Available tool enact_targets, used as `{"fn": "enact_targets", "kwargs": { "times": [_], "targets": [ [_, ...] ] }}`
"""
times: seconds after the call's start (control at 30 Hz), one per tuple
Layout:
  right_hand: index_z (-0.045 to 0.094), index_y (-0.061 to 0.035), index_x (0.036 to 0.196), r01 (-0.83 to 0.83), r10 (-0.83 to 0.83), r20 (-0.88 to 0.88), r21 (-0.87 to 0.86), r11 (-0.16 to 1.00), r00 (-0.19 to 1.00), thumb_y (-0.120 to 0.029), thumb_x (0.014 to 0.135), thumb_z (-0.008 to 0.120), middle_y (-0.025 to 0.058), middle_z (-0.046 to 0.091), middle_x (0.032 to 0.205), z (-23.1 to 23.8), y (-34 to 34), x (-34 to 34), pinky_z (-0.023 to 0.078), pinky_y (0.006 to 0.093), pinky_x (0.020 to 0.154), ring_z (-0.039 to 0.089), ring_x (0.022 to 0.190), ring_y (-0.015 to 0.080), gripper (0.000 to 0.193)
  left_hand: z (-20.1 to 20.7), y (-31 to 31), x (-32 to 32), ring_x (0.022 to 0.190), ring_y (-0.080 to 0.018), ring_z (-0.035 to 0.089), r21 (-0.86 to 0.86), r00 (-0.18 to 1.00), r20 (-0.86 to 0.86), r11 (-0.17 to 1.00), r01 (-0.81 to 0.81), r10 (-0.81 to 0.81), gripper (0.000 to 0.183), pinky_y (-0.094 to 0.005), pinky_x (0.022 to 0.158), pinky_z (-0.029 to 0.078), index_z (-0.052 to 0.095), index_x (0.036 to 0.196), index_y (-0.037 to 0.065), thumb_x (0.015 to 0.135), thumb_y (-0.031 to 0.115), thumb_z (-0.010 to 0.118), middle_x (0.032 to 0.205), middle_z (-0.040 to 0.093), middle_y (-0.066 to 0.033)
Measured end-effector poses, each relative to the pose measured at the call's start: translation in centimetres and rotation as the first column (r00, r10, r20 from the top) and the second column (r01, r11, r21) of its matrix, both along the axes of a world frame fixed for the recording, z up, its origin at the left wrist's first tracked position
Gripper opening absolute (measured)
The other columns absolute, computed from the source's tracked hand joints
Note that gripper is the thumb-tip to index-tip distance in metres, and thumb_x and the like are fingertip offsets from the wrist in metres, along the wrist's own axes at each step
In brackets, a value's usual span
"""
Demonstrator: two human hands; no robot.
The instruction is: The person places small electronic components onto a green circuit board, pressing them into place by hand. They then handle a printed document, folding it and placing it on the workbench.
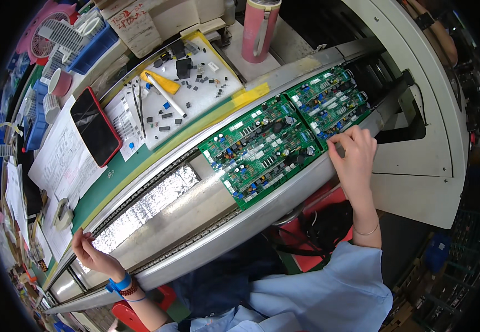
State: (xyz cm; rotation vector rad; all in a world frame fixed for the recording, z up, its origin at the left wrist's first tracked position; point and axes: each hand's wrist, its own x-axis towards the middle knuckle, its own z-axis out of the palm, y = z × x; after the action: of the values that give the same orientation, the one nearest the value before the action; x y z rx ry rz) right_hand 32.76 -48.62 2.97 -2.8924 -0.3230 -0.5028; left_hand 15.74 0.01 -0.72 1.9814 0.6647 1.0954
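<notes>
Two green circuit boards packed with components lie end to end on the conveyor rails. The larger-looking board (pixel 262 152) is nearer the middle, and the other board (pixel 328 100) sits to its right, by the machine opening. My right hand (pixel 356 157) is over the near rail, thumb and forefinger pinched together at the boards' near edge, close to where they meet. Whatever is between those fingertips is too small to make out. At the conveyor's left end, my left hand (pixel 95 258) hovers with loosely bent fingers apart and nothing seen in it, well away from the boards.
Beyond the conveyor, a white tray (pixel 209 105) holds scattered small components, tweezers and a yellow-and-white tool. A red-edged phone (pixel 96 127) lies on papers (pixel 65 160). A pink tumbler (pixel 260 30) stands at the back. The pale machine housing (pixel 411 191) borders the right.
</notes>
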Motion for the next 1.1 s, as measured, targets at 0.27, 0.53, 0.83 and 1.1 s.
{"fn": "enact_targets", "kwargs": {
  "times": [0.27, 0.53, 0.83, 1.1],
  "targets": [
    [0.063, -0.008, 0.077, 0.032, -0.031, 0.012, -0.054, 0.998, 0.999, -0.011, 0.07, 0.071, 0.0019, 0.05, 0.08, -0.1, -1.7, 0.9, 0.034, 0.0353, 0.072, 0.048, 0.081, 0.0209, 0.011, 0.4, -0.5, 0.2, 0.075, -0.01, 0.046, 0.004, 1.0, 0.004, 1.0, 0.002, -0.002, 0.02, -0.0232, 0.068, 0.039, 0.06, 0.1, 0.001, 0.092, 0.006, 0.042, 0.086, 0.054, -0.0036],
    [0.053, -0.0095, 0.109, 0.007, 0.003, 0.089, -0.115, 0.993, 0.996, -0.013, 0.069, 0.072, 0.0089, 0.047, 0.115, 1.1, 0.7, 2.8, 0.03, 0.0416, 0.093, 0.042, 0.113, 0.0278, 0.045, 0.2, -0.4, 0.2, 0.075, -0.01, 0.046, -0.006, 1.0, -0.008, 1.0, 0.026, -0.026, 0.019, -0.0235, 0.069, 0.039, 0.059, 0.099, 0.0, 0.092, 0.005, 0.042, 0.089, 0.055, -0.0038],
    [0.048, -0.0121, 0.113, 0.014, -0.01, 0.017, -0.228, 0.974, 1.0, -0.009, 0.064, 0.073, 0.0087, 0.042, 0.126, -0.3, 0.6, 5.0, 0.027, 0.0461, 0.097, 0.036, 0.124, 0.0281, 0.054, -0.5, 0.0, -0.1, 0.074, -0.0098, 0.047, 0.017, 1.0, -0.007, 0.999, 0.029, -0.028, 0.017, -0.023, 0.069, 0.041, 0.058, 0.099, -0.001, 0.091, 0.001, 0.044, 0.095, 0.058, -0.0057],
    [0.046, -0.0147, 0.117, 0.2, -0.179, 0.092, -0.346, 0.917, 0.98, -0.011, 0.064, 0.073, 0.0068, 0.043, 0.126, -0.8, -3.6, 8.4, 0.032, 0.046, 0.095, 0.039, 0.12, 0.0277, 0.06, -0.4, -0.4, 0.2, 0.075, -0.0103, 0.05, 0.032, 0.999, 0.011, 0.998, 0.045, -0.045, 0.017, -0.0227, 0.066, 0.041, 0.059, 0.099, -0.001, 0.091, 0.002, 0.044, 0.096, 0.058, -0.0068]
  ]
}}
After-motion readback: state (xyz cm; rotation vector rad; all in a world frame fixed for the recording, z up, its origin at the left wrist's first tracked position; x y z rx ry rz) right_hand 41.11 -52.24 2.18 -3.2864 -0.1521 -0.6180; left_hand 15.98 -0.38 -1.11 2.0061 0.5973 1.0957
